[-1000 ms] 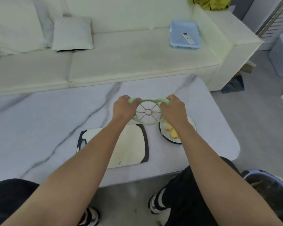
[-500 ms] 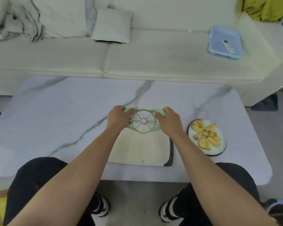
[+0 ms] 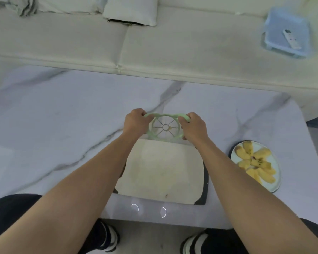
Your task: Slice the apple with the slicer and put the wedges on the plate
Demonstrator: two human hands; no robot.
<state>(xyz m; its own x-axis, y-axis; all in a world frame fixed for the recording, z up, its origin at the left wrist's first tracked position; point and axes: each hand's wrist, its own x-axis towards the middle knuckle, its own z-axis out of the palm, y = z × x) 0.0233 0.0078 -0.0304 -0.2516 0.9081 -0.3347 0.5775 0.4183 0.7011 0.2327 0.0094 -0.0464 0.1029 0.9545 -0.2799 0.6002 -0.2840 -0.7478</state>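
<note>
Both of my hands hold the pale green apple slicer [image 3: 165, 127] by its two handles, my left hand [image 3: 136, 122] on the left one and my right hand [image 3: 193, 127] on the right. The slicer hangs over the far edge of the beige cutting board [image 3: 162, 171], its blades free of apple except for a small scrap near the hub. To the right, a white plate [image 3: 275, 186] holds several yellow apple wedges [image 3: 255, 162] and the core. The cutting board bears only a tiny crumb.
The marble table [image 3: 62, 129] spreads wide to the left of the board. A cream sofa [image 3: 154, 44] stands right behind it, with a cushion [image 3: 130, 11] and a blue tray [image 3: 286, 33] carrying a remote. My knees and shoes show below the table's near edge.
The slicer in both hands has shifted left, from above the plate to over the cutting board's far edge. The camera view has swung, so the plate now lies to the right.
</note>
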